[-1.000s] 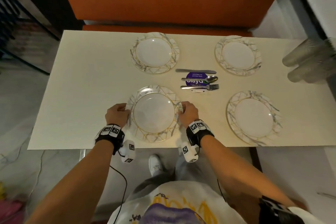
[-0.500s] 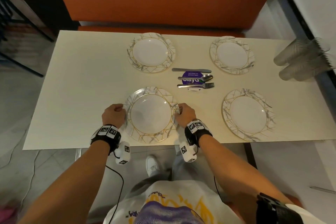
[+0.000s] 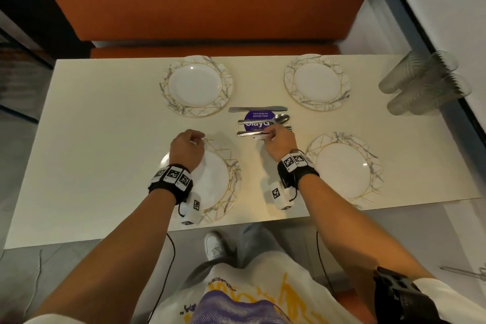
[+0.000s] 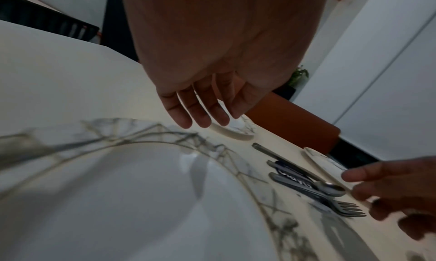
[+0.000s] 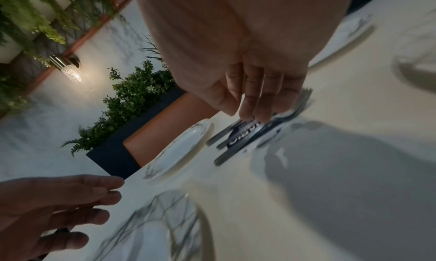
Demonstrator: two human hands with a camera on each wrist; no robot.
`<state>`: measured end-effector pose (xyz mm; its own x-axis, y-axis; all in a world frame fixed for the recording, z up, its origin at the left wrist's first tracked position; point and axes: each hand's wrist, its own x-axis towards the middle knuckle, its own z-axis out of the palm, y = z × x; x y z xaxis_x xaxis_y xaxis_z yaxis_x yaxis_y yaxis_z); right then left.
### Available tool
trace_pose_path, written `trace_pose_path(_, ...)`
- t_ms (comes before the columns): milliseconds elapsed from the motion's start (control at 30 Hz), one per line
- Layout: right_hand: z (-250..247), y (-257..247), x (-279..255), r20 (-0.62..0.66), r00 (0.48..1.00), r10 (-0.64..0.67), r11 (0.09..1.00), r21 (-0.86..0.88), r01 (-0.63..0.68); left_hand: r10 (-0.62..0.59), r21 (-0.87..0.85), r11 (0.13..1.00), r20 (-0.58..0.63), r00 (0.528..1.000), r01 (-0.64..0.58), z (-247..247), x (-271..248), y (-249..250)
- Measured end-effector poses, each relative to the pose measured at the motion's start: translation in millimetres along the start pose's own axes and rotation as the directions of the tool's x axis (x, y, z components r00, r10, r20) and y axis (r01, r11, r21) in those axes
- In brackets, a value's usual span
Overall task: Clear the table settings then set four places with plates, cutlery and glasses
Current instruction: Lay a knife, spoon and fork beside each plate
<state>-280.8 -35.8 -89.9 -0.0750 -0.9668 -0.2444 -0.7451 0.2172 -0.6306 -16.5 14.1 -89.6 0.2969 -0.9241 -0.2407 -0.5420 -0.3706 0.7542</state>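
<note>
Four marble-rimmed plates lie on the cream table [image 3: 105, 139]: near left [image 3: 215, 184], far left [image 3: 197, 85], far right [image 3: 317, 81], near right [image 3: 344, 166]. Between them a knife [image 3: 257, 108], a spoon [image 3: 263, 120] and a fork [image 3: 249, 133] lie across a purple sticker [image 3: 259, 116]. My left hand [image 3: 187, 148] hovers over the near left plate's far rim, fingers relaxed and holding nothing [image 4: 200, 116]. My right hand [image 3: 278, 141] reaches onto the fork [image 5: 295, 108], its straight fingers [image 5: 257, 104] pointing down at the fork's middle, which they hide.
Several ribbed clear glasses [image 3: 426, 84] stand at the table's right end beside a white wall. An orange bench [image 3: 210, 8] runs along the far side. My legs and a white shoe [image 3: 214, 244] are below the near edge.
Both hands have let go of the near left plate's sides. The left hand rose over its far rim. The right hand moved forward and right onto the cutlery.
</note>
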Motion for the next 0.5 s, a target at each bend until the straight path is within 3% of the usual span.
trace_pose_path(233, -33, 10, 85, 0.068, 0.991, -0.118, 0.967, -0.22, 0.131, 0.035, 0.02, 0.999, 0.088, 0.995, -0.037, 61, 57, 74)
trace_pose_path(500, -44, 11, 154, 0.324, 0.926, -0.195, 0.807, -0.484, 0.339, 0.125, 0.25, 0.953, 0.197, 0.972, -0.173, 116, 120, 110)
